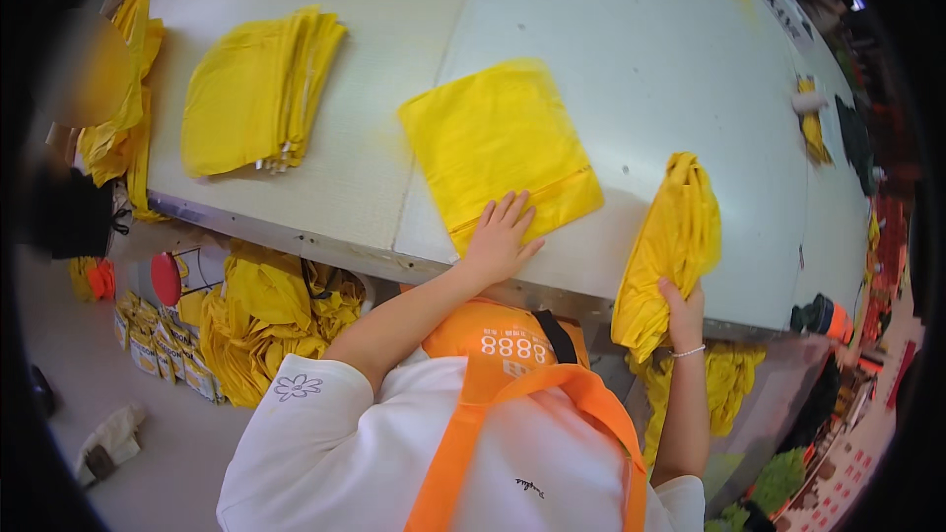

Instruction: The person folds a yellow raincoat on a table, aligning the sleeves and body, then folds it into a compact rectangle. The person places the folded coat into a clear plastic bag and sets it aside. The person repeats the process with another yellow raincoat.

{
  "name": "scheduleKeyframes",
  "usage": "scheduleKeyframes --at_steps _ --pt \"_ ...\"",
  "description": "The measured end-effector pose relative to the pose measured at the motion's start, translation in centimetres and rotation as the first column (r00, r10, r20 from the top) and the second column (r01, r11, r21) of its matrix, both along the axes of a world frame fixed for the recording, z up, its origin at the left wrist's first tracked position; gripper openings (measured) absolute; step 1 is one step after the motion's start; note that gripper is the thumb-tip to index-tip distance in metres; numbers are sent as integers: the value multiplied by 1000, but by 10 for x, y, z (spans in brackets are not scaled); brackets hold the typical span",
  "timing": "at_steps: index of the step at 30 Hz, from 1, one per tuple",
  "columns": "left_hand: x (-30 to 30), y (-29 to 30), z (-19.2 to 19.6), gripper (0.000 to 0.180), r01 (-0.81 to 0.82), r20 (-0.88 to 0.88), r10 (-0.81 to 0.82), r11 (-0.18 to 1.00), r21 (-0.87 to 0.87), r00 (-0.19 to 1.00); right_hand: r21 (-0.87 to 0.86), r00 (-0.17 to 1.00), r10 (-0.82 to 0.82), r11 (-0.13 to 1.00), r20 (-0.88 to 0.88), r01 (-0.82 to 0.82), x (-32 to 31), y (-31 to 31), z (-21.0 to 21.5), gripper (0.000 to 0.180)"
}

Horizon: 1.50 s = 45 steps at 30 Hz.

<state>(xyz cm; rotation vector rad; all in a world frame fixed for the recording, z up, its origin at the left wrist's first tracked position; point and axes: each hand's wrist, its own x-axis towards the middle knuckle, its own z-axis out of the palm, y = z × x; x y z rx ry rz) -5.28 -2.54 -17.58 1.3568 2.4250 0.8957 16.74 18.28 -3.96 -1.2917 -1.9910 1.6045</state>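
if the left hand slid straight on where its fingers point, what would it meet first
The left hand would first cross the rest of the flat, square yellow fabric piece beneath it; beyond, the pale smooth tabletop looks free.

Satiny cloth bundle (672, 236), smooth tabletop (631, 59)

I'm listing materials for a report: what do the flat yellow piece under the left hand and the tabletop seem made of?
The flat yellow piece: probably thin coated fabric or soft plastic, faintly glossy with soft creases.
The tabletop: perhaps laminate or painted metal, judging by its smooth, pale, mostly matte face.
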Motion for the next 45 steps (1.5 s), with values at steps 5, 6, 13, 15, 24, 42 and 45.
scheduleKeyframes --at_steps 5,6,13,15,24,42,45 --pt "-22 15 -9 32 22 -50 -15 990 139 999 57 998 -61 997 14 60 50 -6 8 45" --pt "-32 18 -10 28 45 -67 -36 991 130 997 51 998 -61 997 5 60 51 -9 9 45" --pt "-44 23 -29 17 94 76 -103 990 109 992 207 976 196 955 90 -211 35 -31 22 40" --pt "-45 21 -27 17 75 21 -81 975 211 997 263 955 269 919 123 -292 28 -36 27 39" --pt "-58 7 -26 16 147 -153 -124 978 148 980 273 906 356 870 227 -410 28 -40 5 48" --pt "-114 14 86 20 82 680 -82 996 33 729 143 590 778 573 217 -807 -69 -15 -47 58" --pt "-102 -19 52 54 -217 792 -7 960 176 611 178 640 742 615 200 -768 -68 -16 -49 57"
